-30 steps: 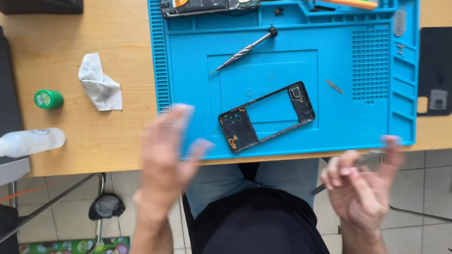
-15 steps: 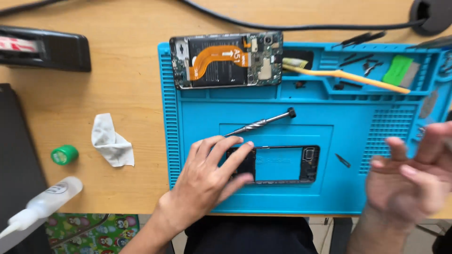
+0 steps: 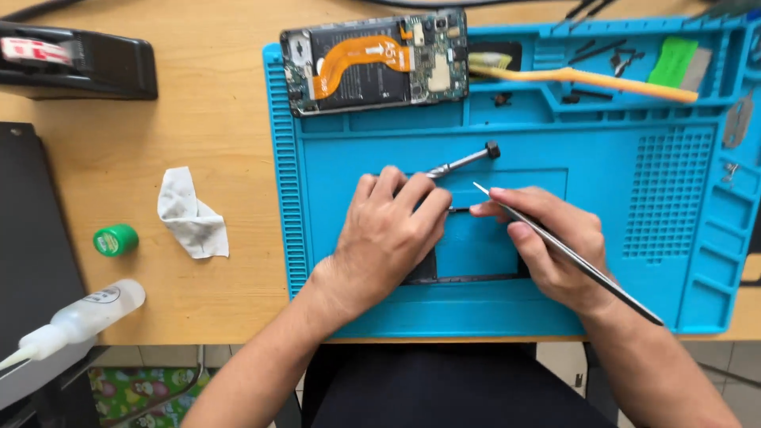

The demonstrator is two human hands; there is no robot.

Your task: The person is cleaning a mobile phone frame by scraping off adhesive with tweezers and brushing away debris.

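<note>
Two bare hands meet over the middle of a blue silicone work mat (image 3: pixel 634 317), which covers the right part of a wooden desk (image 3: pixel 198 119); a black panel (image 3: pixel 32 261) lies along the desk's left edge, and a black tape dispenser (image 3: pixel 75 67) sits at its far left corner; an opened phone body (image 3: pixel 372 62), its orange flex cable and circuit board showing, rests across the mat's far left corner; a yellow-handled brush (image 3: pixel 587 79) lies in the tray along the mat's far edge, with a green pad (image 3: pixel 672 59) just beyond it; the left hand (image 3: pixel 384 238) lies palm down on a black phone frame (image 3: pixel 468 279) at the mat's centre, fingers curled over the frame's far left corner and pressing it flat; the right hand (image 3: pixel 547 246) rests on the frame's right side, its thumb and fingers pinched narrow around slim metal tweezers (image 3: pixel 571 252), whose tip points toward the mat's far edge; a small screwdriver (image 3: pixel 468 160) lies just beyond the left fingertips; a clear squeeze bottle (image 3: pixel 79 317) lies near the desk's near left corner; a crumpled white wipe (image 3: pixel 192 215) and a small green cap (image 3: pixel 116 239) sit left of the mat.
</note>
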